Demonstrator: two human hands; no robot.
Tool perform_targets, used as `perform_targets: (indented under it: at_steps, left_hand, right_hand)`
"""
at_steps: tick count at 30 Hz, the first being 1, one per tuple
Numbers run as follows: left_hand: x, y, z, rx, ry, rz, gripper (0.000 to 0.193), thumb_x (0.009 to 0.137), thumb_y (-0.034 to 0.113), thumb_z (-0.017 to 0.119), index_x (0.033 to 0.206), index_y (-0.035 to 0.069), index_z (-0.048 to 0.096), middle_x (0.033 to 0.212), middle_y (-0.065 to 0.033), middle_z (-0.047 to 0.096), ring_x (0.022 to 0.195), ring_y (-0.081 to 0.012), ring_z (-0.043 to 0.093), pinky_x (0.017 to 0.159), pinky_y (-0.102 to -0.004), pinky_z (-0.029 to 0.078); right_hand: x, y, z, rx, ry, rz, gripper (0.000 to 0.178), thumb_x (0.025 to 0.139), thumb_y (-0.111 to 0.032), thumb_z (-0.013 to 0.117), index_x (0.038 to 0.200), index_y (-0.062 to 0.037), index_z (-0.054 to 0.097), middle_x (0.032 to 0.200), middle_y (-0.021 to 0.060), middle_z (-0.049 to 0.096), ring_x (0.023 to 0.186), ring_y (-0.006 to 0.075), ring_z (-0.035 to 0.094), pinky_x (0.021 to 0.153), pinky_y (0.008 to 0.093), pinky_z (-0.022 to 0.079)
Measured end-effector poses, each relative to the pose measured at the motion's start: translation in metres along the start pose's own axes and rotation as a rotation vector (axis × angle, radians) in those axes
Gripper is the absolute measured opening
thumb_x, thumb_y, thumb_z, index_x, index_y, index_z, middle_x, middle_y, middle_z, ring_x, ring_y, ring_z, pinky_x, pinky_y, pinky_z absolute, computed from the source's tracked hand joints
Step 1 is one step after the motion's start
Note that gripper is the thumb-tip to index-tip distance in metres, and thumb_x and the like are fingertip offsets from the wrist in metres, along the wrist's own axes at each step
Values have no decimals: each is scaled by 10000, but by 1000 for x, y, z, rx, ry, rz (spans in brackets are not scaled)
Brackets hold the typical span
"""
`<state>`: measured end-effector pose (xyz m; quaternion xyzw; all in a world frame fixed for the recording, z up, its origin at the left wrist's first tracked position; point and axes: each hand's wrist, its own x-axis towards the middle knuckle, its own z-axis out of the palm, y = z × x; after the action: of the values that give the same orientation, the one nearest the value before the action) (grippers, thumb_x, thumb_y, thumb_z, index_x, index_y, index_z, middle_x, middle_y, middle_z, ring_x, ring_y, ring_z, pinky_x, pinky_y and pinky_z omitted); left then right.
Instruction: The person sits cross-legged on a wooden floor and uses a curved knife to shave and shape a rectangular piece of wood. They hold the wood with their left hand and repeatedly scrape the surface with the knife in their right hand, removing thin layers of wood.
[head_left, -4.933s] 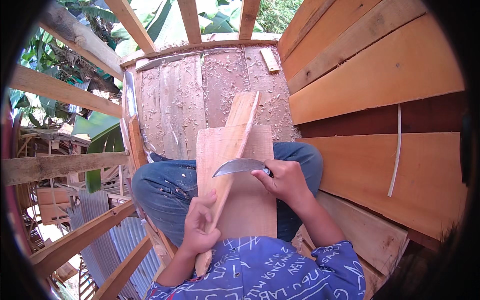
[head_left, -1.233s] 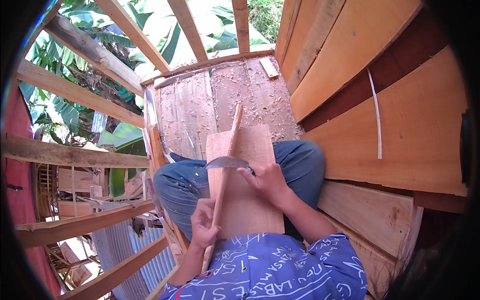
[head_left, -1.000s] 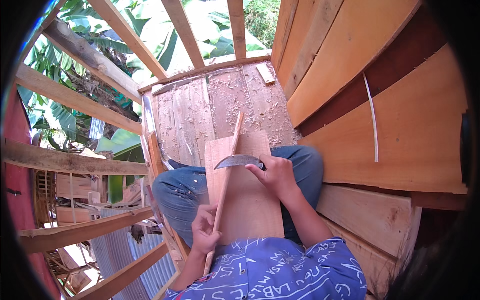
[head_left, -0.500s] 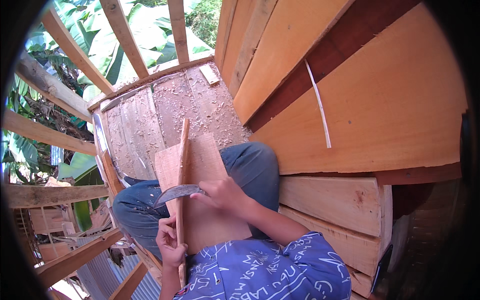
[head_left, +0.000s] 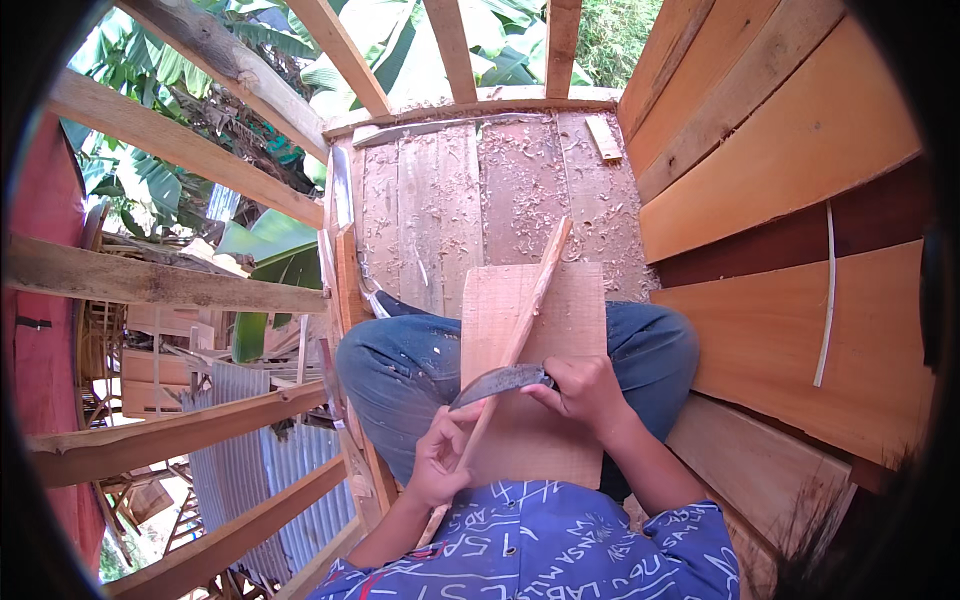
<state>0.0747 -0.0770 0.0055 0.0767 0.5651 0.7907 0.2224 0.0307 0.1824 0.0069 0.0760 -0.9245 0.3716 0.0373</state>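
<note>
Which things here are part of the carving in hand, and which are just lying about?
In use:
curved knife, in right hand
thin wooden strip, in left hand
board on lap

Lying about:
small wood block
wood shavings
pale strip on wall

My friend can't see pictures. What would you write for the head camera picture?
A seated person shaves a thin wooden stick with a curved knife in the right hand. The left hand grips the stick over a board on their lap.

Bright daylight — fisheye-bent, dark rim
</note>
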Motion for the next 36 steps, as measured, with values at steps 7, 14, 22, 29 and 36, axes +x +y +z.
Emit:
perform_targets:
  at_steps: [7, 14, 22, 29, 36]
  left_hand:
    - [6, 1, 1, -126, 39, -56, 306, 663, -26, 651, 819, 77, 409, 1288, -166, 495, 1443, -355, 330, 1151, -452, 282]
    - [0, -8, -7, -105, 20, 0, 335, 693, 23, 714, 831, 82, 414, 1279, -149, 494, 1429, -327, 353, 1142, -431, 289]
    - [6, -5, -7, -50, 45, -18, 338, 708, 85, 723, 828, 84, 407, 1277, -146, 495, 1385, -286, 394, 1109, -395, 300]
    - [5, -9, -5, -16, 47, 20, 336, 700, 108, 714, 821, 92, 401, 1262, -141, 505, 1332, -248, 425, 1080, -360, 299]
    - [5, -9, -7, 24, 52, 41, 317, 675, 84, 676, 823, 98, 397, 1243, -131, 510, 1218, -204, 468, 1051, -330, 314]
  right_hand:
    - [10, -1, 5, 20, 29, -62, 448, 921, -374, 655, 694, -5, 543, 619, 196, 539, 576, 386, 589, 495, 423, 432]
    - [25, 27, -9, 4, 176, 127, 451, 934, -414, 634, 686, -52, 527, 581, 155, 572, 556, 334, 624, 498, 422, 479]
    - [18, 9, 2, 56, 29, 86, 430, 902, -406, 672, 701, -42, 562, 615, 156, 564, 556, 346, 607, 500, 417, 464]
    - [20, 6, 8, 242, 90, 200, 393, 928, -375, 651, 740, -32, 608, 633, 192, 582, 605, 371, 624, 538, 424, 472]
    - [29, 20, 0, 36, 62, 119, 485, 924, -482, 614, 705, -49, 618, 575, 174, 583, 552, 365, 623, 499, 431, 479]
